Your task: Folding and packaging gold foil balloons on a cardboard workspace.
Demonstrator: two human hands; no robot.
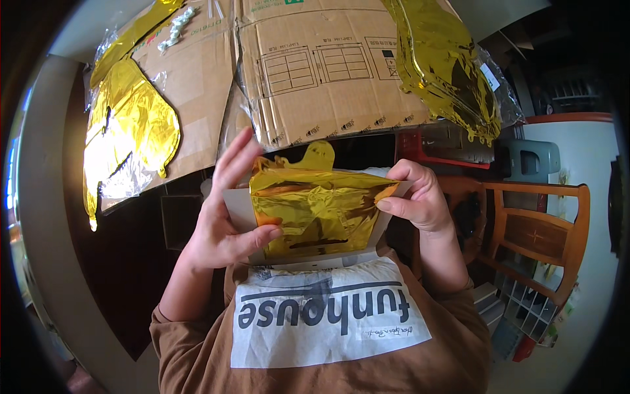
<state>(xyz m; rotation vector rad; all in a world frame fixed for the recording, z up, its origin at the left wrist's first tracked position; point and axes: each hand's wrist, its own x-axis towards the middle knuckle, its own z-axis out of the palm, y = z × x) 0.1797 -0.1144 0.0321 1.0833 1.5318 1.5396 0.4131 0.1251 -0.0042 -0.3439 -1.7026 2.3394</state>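
Before my chest is a folded gold foil balloon (315, 220), lying against a white card (237, 209) that shows along its sides. The thumb and fingers of my right hand (420, 197) pinch the balloon's upper right corner together with the card. At the other side my left hand (223, 213) has its fingers stretched out and slightly blurred, with the thumb lying across the foil's front. A rounded gold tab (319, 156) sticks up above the balloon's top edge. What lies behind the card is hidden.
Across the far side is a cardboard sheet (308, 108). Flat gold foil balloons lie on it, one at left (134, 125) and one at right (446, 65). A string of small white pieces (176, 29) rests far left. A wooden chair (535, 230) stands at right beside a grey-green stool (528, 157).
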